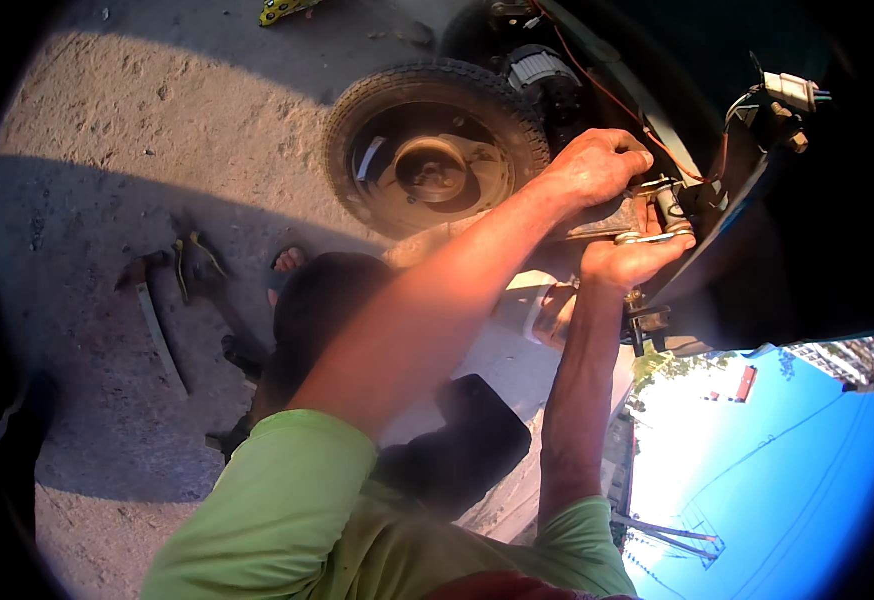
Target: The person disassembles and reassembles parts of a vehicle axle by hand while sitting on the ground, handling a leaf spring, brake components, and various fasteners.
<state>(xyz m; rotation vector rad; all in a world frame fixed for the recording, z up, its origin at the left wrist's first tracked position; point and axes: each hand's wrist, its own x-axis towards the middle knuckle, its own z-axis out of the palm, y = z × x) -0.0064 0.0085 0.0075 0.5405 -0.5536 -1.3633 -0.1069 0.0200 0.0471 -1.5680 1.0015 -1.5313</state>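
Note:
My left hand point(597, 168) is closed above a metal bracket with a pale cylinder point(671, 205) at the side of the vehicle; what its pinched fingertips hold is too small to make out. Below it, my right hand point(625, 262) grips a flat metal spanner-like piece point(654, 238) just under the cylinder, with some fingers curled up behind the bracket. A red-brown wire point(630, 110) runs past my left fingertips to the pale connector point(789, 90) at the upper right.
A wheel with a tyre point(367, 110) is beside a dark motor point(547, 75). A hammer point(157, 330) and pliers point(197, 262) lie on the dusty ground point(107, 120) at left. My bare toes point(289, 258) show by my dark-clad knee. The vehicle's dark body point(827, 230) fills the right.

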